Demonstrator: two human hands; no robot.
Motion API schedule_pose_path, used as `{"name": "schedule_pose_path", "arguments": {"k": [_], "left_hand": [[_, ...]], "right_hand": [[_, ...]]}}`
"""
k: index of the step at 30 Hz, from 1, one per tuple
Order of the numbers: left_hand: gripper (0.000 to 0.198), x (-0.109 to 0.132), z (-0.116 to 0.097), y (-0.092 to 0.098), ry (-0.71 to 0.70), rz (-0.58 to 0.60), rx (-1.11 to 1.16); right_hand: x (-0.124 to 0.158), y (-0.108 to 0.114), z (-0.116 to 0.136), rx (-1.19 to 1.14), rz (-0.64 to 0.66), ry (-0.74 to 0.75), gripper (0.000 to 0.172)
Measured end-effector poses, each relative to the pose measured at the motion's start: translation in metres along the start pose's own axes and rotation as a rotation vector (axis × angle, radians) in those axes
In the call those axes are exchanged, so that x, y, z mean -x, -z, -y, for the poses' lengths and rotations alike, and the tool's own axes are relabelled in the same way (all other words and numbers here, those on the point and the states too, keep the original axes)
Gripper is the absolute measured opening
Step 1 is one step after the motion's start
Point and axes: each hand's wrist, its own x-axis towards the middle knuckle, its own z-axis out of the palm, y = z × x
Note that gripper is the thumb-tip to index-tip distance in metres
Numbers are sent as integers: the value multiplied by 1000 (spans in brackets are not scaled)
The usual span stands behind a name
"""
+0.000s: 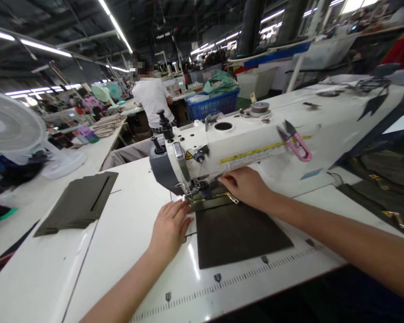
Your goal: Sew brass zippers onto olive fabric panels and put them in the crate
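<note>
A dark olive fabric panel [239, 235] with a gold zipper [217, 196] lies under the needle area of a white sewing machine [265, 139]. The brass zipper pull [232, 198] rests on the panel near my right hand [247, 186]. That hand has thumb and forefinger pinched at the panel's far edge, behind the zipper. My left hand [168, 226] lies beside the presser foot [190, 196], its fingers stretched out at the panel's left edge and the thumb apart. The spot where its fingertips meet the cloth is partly hidden.
A stack of olive fabric pieces [79, 202] lies on the left of the table. Pink-handled thread snips [298, 146] sit against the machine arm. Zippered fabric pieces [373, 202] lie at right. A white fan [13, 123] stands at left; a person in a white shirt [151, 98] is beyond.
</note>
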Motion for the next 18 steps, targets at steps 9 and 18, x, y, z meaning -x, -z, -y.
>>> {"name": "schedule_pose_path", "arguments": {"k": [9,18], "left_hand": [[15,-13,14,-11,61,-19,13],[16,-5,5,-16,0,26,-95]], "right_hand": [[34,-30,55,117,274,130,27],[30,-38,47,81,288,236,24]]}}
